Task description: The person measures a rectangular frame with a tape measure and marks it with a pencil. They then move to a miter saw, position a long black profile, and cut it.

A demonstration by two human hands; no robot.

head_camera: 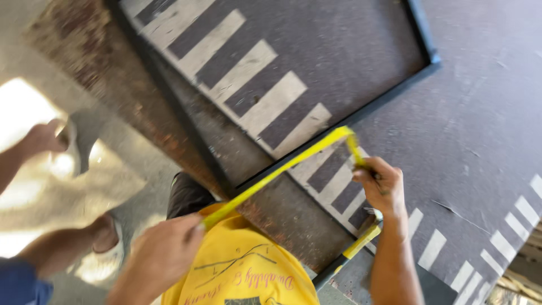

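Observation:
A yellow measuring tape (pixel 282 166) stretches along the lower bar of a black metal frame (pixel 389 96) that lies on a dark board (pixel 480 130). My left hand (pixel 161 254) pinches the tape's near end just above my yellow shirt (pixel 243 271). My right hand (pixel 381 186) grips the tape farther along, where it folds back in a sharp bend (pixel 348 137) over the board. A yellow and black tool handle (pixel 353 251) lies under my right wrist.
The board's rusty edge (pixel 113 85) runs diagonally on the left, with concrete floor beyond. Another person stands at the left: an arm and hand (pixel 39 141), a leg and a sandalled foot (pixel 104 248). Stripes of sunlight cross the board.

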